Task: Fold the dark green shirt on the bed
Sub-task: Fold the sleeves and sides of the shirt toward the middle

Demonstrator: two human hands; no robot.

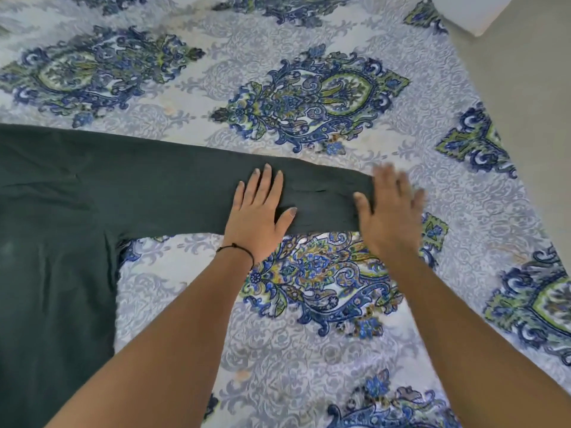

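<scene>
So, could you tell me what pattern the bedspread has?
Blue and green paisley medallions on pale grey bedspread, head view.

There is 1 view, from a camera on the person's head, looking forward and steeply down over both outstretched forearms onto the bed (pixel 309 350). It sits close: the bedspread fills nearly the whole picture, and its wide angle bends the pattern toward the edges. The bed's right edge runs diagonally down the right side, with a strip of plain floor (pixel 525 103) beyond it at the upper right corner.
</scene>
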